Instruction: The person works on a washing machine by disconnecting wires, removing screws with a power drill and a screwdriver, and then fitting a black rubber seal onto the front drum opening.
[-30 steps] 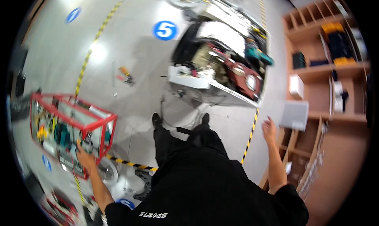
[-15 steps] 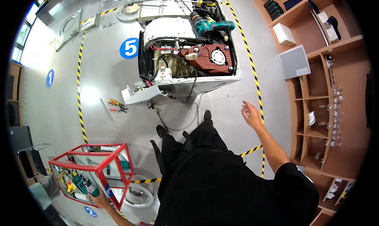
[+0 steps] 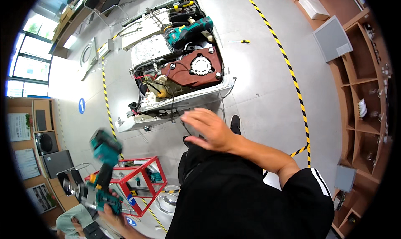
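Observation:
My left hand (image 3: 109, 216) grips a pistol-shaped teal and black cordless power tool (image 3: 103, 176) by its body, with the battery end upward and a silver nose to the left. The tool is blurred. It is above a red-framed tool cart (image 3: 123, 179). My right hand (image 3: 212, 129) is open and empty, fingers apart, in front of my body near the machine's front edge. An opened washing machine (image 3: 227, 81) lies ahead, showing wires, a reddish-brown block (image 3: 177, 72) and a white toothed ring (image 3: 201, 66). Across its top rests a teal cordless drill (image 3: 184, 33).
A yellow-handled screwdriver (image 3: 245, 41) lies on the floor right of the machine. Wooden shelving (image 3: 363, 63) lines the right side. A round door (image 3: 166, 202) lies beside the cart. Another person's hand and light clothing (image 3: 71, 218) show at lower left.
My left hand has lifted the power tool from the cart. My right hand has swung left across my body. The view has turned, and the screwdriver on the floor is now visible.

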Demonstrator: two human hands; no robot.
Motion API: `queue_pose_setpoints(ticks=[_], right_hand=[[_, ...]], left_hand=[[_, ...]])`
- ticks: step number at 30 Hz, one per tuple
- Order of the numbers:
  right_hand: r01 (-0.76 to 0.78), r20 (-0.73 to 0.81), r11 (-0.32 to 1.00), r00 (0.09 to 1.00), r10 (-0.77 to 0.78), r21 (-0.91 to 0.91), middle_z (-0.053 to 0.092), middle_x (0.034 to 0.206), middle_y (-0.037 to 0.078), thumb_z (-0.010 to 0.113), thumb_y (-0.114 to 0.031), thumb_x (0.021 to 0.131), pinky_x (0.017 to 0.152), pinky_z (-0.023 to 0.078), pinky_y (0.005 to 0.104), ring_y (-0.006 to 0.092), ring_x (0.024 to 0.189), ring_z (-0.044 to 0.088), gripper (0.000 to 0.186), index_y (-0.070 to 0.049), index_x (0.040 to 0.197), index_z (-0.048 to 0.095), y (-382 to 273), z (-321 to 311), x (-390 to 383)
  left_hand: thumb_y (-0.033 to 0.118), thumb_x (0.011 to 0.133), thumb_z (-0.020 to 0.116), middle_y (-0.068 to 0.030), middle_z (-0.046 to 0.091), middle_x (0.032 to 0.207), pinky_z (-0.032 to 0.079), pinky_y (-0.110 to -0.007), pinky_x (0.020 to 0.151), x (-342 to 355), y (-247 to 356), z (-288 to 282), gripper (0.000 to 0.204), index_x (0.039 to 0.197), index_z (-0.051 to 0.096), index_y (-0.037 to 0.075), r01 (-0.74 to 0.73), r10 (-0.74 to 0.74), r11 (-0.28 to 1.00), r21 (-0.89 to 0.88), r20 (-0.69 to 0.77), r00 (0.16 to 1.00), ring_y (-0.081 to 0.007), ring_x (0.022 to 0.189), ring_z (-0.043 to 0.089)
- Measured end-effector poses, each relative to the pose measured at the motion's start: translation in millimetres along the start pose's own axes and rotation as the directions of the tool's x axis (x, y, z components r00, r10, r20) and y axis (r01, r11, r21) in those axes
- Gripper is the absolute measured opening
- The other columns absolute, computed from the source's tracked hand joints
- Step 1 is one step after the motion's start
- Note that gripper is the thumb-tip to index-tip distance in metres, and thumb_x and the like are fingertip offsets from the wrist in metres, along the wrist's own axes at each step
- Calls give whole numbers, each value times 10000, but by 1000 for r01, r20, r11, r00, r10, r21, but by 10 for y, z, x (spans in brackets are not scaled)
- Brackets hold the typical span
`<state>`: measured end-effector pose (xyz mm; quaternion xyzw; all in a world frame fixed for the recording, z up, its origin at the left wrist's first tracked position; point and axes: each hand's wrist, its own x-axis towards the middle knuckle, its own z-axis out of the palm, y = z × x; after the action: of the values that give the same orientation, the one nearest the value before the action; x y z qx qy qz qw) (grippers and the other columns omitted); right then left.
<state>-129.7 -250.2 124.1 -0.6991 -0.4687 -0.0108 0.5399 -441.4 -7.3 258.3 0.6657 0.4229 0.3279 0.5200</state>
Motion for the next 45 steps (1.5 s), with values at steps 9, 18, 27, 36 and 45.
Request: queue_pose_setpoints(ticks=[9, 18, 27, 36, 45], right_hand=[[-101, -5, 950, 995, 104, -295, 464, 1182, 159, 811, -157, 522, 1032, 272, 562, 393, 1189, 400, 921, -49, 1340, 401, 54, -901, -184], [-265, -218, 960, 946, 240, -92, 606, 838, 177, 733, -102, 568, 797, 485, 387, 343, 805, 618, 776, -7, 1279, 438, 287, -1308, -378], [-555, -79, 694, 752, 654, 459, 589, 773, 53, 662, -100, 782, 594, 462, 266, 140, 660, 566, 272, -33, 1018, 545, 565, -1144, -341], [-505, 8, 472, 689, 724, 723, 519, 666, 45, 669, -124, 727, 553, 428, 251, 123, 550, 510, 404, -6, 1063, 478, 328, -986, 460], [-588, 102, 380, 624, 775, 714, 500, 640, 38, 656, -113, 742, 565, 421, 267, 115, 545, 492, 374, -29, 1049, 460, 339, -663, 829]], left_hand=[[398, 780, 694, -245, 624, 988, 576, -377, 728, -459, 346, 2673, 696, 1209, 444, -90, 612, -319, 775, -156, 739, 593, -286, 817, 672], [279, 827, 693, -129, 628, 982, 515, -288, 770, -660, 551, 3627, 537, 1188, 484, -59, 521, -307, 848, 91, 887, 345, -167, 830, 631], [68, 863, 619, -110, 682, 874, 515, -236, 745, 44, 667, 3624, 407, 1231, 506, -65, 253, -90, 965, 60, 990, 107, -114, 813, 640], [52, 893, 563, -131, 674, 894, 526, -255, 729, 1048, 224, 3416, 276, 1141, 554, -67, 288, 31, 954, -80, 985, 169, -150, 808, 648], [47, 901, 546, -153, 672, 870, 527, -257, 713, 1540, -151, 3271, 264, 1132, 550, -80, 392, -20, 916, -89, 964, 266, -163, 792, 655]])
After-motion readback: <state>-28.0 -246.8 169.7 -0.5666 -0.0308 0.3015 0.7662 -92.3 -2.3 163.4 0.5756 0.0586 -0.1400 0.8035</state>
